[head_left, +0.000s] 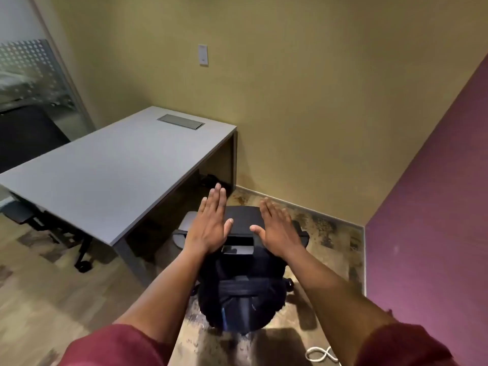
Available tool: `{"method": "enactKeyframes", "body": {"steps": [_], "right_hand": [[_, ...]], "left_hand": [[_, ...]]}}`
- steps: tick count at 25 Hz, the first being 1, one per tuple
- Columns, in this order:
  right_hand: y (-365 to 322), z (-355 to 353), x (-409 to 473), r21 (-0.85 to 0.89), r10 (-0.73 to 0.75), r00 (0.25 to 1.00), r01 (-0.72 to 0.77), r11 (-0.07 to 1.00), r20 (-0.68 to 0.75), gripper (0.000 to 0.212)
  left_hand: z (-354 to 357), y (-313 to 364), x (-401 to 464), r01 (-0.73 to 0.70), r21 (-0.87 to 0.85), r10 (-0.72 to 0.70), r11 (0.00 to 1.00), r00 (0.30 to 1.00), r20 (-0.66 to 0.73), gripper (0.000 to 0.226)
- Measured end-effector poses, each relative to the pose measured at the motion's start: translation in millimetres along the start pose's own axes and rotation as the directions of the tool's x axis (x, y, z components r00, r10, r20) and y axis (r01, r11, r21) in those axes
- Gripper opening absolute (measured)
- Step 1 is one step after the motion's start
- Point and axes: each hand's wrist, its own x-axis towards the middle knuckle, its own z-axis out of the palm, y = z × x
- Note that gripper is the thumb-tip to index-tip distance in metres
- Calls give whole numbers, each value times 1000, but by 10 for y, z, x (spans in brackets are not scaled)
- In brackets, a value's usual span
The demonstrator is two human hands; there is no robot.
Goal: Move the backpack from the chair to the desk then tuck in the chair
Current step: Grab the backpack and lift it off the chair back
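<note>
A black backpack [239, 291] rests on a black office chair [241, 216] just below me, covering most of the seat. The chair stands clear of the grey desk [105, 175], to its right. My left hand [211, 223] and my right hand [277, 225] hover flat, palms down, above the chair's top and the backpack. Both hands hold nothing and their fingers are spread. The chair's left armrest [181, 231] shows beside my left wrist.
Another chair's wheeled base [79, 260] sits under the desk's left side. A yellow wall [290, 101] runs behind the desk and a purple wall [435, 207] closes the right. A white cable [320, 355] lies on the floor near my right arm.
</note>
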Motion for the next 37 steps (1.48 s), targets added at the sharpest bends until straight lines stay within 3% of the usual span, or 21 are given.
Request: {"method": "enactKeyframes", "body": {"steps": [6,13,18,23,30,34,37], "right_hand": [[83,277,-177,42,6,991,-12,999,134,76],[138,361,-261,42,10,988,-17,999,152,71],[50,370,-336,-2,145,986,-146,989,82,71],[-47,342,-400,-29,277,961,-277,961,6,71],[-167,338,-567,254,451,893,-439,862,14,78],[-239,410,-668,490,590,804,-487,723,-73,59],[-249,461,-679,573,673,738,-533,622,-45,54]], "left_hand": [[288,-56,-273,114,-59,-106,992,986,127,83],[430,-118,-438,218,-54,-202,974,955,216,78],[405,-43,-531,327,-18,-320,945,934,161,77],[308,79,-669,464,102,-465,880,885,-15,75],[339,241,-852,652,-103,-655,752,756,3,85],[399,205,-961,645,-301,-679,703,734,-10,75],[403,137,-983,670,-368,-702,644,710,64,70]]}}
